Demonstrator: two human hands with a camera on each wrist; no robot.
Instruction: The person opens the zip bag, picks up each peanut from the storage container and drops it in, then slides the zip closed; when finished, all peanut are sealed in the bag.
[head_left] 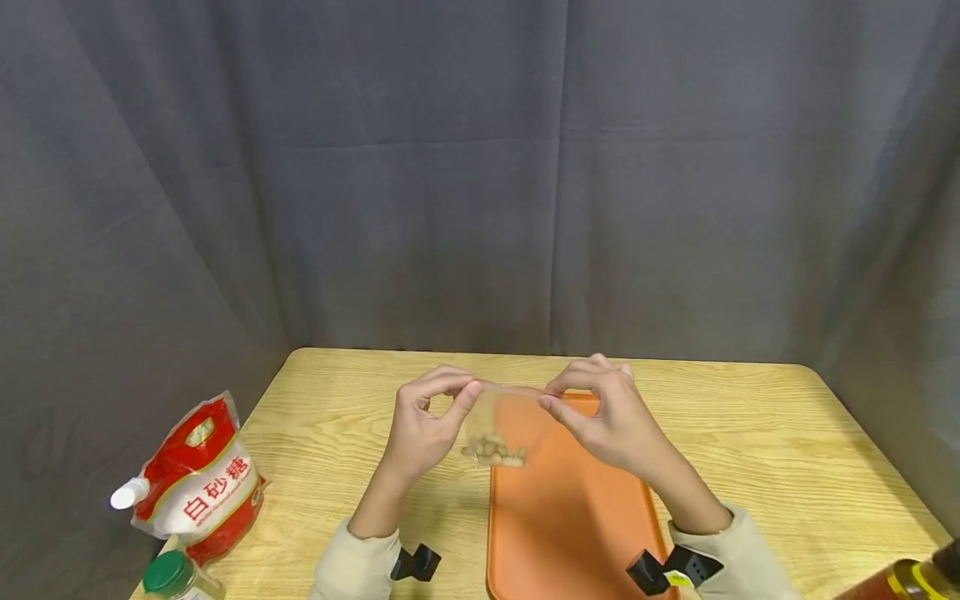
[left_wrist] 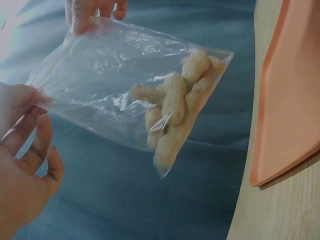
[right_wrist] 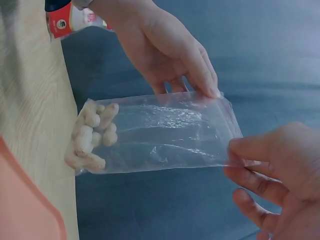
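Observation:
A clear plastic zip bag [right_wrist: 165, 132] hangs between my two hands above the table. Several unshelled peanuts [left_wrist: 174, 100] lie gathered along its bottom. My left hand [head_left: 427, 421] pinches one top corner between thumb and fingers. At the opposite top corner, my right hand [head_left: 603, 412] pinches the bag the same way, its other fingers loosely bent in the right wrist view. The bag's top edge is stretched flat between the hands. Below and to the right lies an orange tray [head_left: 570, 525], which the bag partly overlaps in the head view.
On the left of the wooden table [head_left: 750, 450] stands a red and white sugar pouch [head_left: 202, 483] with a white cap. In front of it is a green-lidded jar [head_left: 180, 575]. A dark-capped bottle [head_left: 903, 579] shows at the lower right. Grey curtains [head_left: 420, 183] surround the table.

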